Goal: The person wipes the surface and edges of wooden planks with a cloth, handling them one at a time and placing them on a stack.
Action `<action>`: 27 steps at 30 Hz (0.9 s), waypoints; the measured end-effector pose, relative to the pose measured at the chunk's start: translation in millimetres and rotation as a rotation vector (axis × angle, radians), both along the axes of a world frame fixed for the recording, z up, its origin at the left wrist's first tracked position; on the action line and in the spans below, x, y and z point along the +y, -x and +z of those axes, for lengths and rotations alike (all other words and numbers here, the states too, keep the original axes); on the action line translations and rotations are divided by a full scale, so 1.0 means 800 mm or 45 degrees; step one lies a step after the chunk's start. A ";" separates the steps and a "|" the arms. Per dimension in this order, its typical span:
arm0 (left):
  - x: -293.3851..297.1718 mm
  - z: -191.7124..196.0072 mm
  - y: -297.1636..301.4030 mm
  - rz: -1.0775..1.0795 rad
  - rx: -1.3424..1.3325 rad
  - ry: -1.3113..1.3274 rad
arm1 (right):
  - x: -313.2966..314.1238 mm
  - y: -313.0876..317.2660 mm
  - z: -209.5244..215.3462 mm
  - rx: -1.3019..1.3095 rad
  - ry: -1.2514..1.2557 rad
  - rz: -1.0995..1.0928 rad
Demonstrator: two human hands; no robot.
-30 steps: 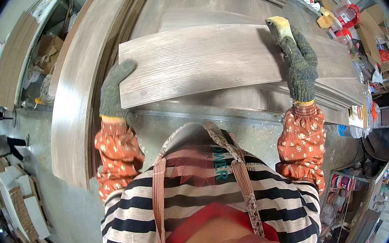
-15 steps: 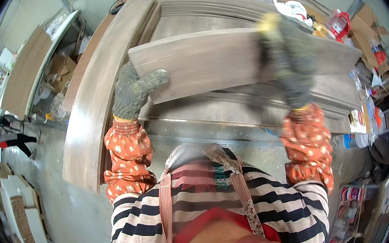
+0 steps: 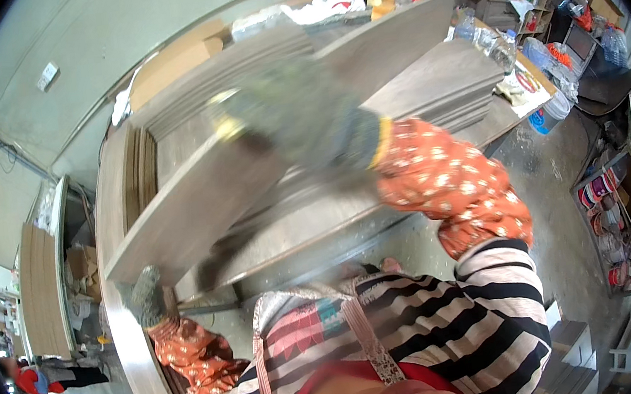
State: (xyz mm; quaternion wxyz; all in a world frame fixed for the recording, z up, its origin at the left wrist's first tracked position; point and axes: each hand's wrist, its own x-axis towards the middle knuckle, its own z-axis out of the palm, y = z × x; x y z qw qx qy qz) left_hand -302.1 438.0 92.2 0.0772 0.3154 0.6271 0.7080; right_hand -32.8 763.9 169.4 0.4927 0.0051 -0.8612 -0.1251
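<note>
I hold a long grey-brown wooden board (image 3: pixel 199 202) that runs diagonally from the lower left to the upper right. My gloved left hand (image 3: pixel 144 294) grips its lower left end from underneath. Blurred by motion, my gloved right hand (image 3: pixel 287 122) lies across the board's upper face near the middle. The board hangs over stacks of similar boards (image 3: pixel 443 85) on a workbench. Both forearms wear orange dotted sleeve covers.
A tall stack of boards (image 3: pixel 112 220) stands on edge at the left. Cardboard boxes (image 3: pixel 175 57), bottles and bags lie along the back. A blue bucket (image 3: pixel 544 120) and cluttered shelves (image 3: pixel 612 202) are at the right. A person in red (image 3: pixel 29 381) is at the far left.
The board has swung from lying level across the stack to a steep diagonal. My left hand dropped low to the left and my right hand moved toward the board's middle. The view turned.
</note>
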 end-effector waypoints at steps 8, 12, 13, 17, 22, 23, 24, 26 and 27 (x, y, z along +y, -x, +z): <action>-0.018 -0.012 0.034 -0.028 -0.020 0.064 | 0.387 -0.261 -0.014 0.040 0.302 -1.072; -0.036 -0.041 0.081 0.210 0.257 0.186 | 0.564 -0.361 -0.069 0.573 1.120 -0.743; -0.052 -0.040 0.079 0.356 0.392 0.335 | 0.543 -0.329 -0.070 0.600 1.312 -0.494; -0.067 -0.015 0.046 0.432 -0.047 0.211 | 0.334 -0.248 -0.025 0.707 1.937 0.637; -0.013 0.024 -0.020 0.565 0.855 0.567 | 0.140 -0.137 -0.068 -0.077 2.249 0.806; 0.035 0.059 -0.056 0.512 0.197 0.307 | 0.121 -0.118 -0.077 -0.162 2.223 0.862; 0.058 0.087 -0.070 0.452 -0.431 0.015 | 0.107 -0.089 -0.087 -0.236 2.198 0.931; 0.033 0.059 -0.051 0.504 -0.440 0.133 | 0.096 -0.030 -0.080 -0.431 1.933 0.926; 0.027 0.045 -0.034 0.492 -0.444 0.193 | 0.100 -0.009 -0.089 -0.533 1.542 0.788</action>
